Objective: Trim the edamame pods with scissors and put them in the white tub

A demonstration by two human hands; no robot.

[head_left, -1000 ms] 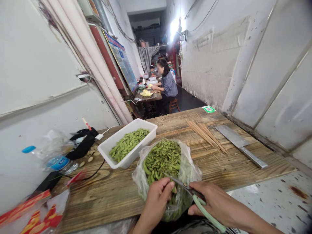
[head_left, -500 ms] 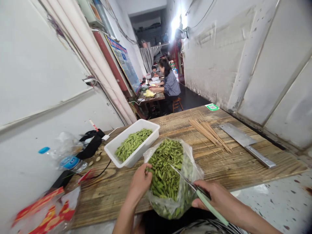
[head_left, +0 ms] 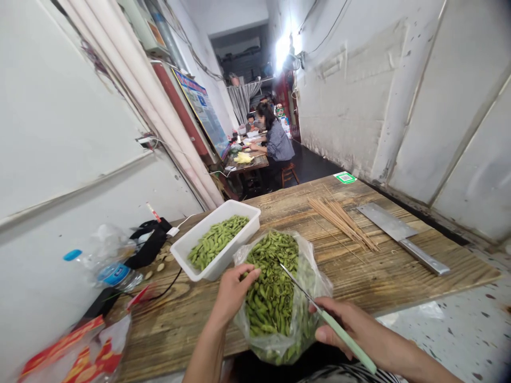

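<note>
A clear plastic bag point(head_left: 321, 279) full of green soybean pods point(head_left: 273, 298) sits at the near edge of the wooden table, its mouth spread wide. My left hand point(head_left: 235, 290) is over the bag's left rim, thumb and fingers drawn together at the pods; what lies between the fingertips is hidden. In my right hand point(head_left: 351, 324) is a pair of scissors point(head_left: 339, 327) with light green handles. The blades look closed, and they point up and left over the pods. A white plastic tub point(head_left: 248, 232) with more pods point(head_left: 217, 242) stands just beyond the bag, to the left.
Thin wooden skewers point(head_left: 345, 223) and a cleaver point(head_left: 393, 226) lie on the table point(head_left: 191, 330) at right. A water bottle point(head_left: 115, 274), a black cable and a red-and-white plastic packet point(head_left: 80, 351) are at left. People sit at a farther table point(head_left: 255, 162).
My left hand has shifted up and right, from the bag's rim to over the pods. The scissors stay over the bag, with their handles turned slightly.
</note>
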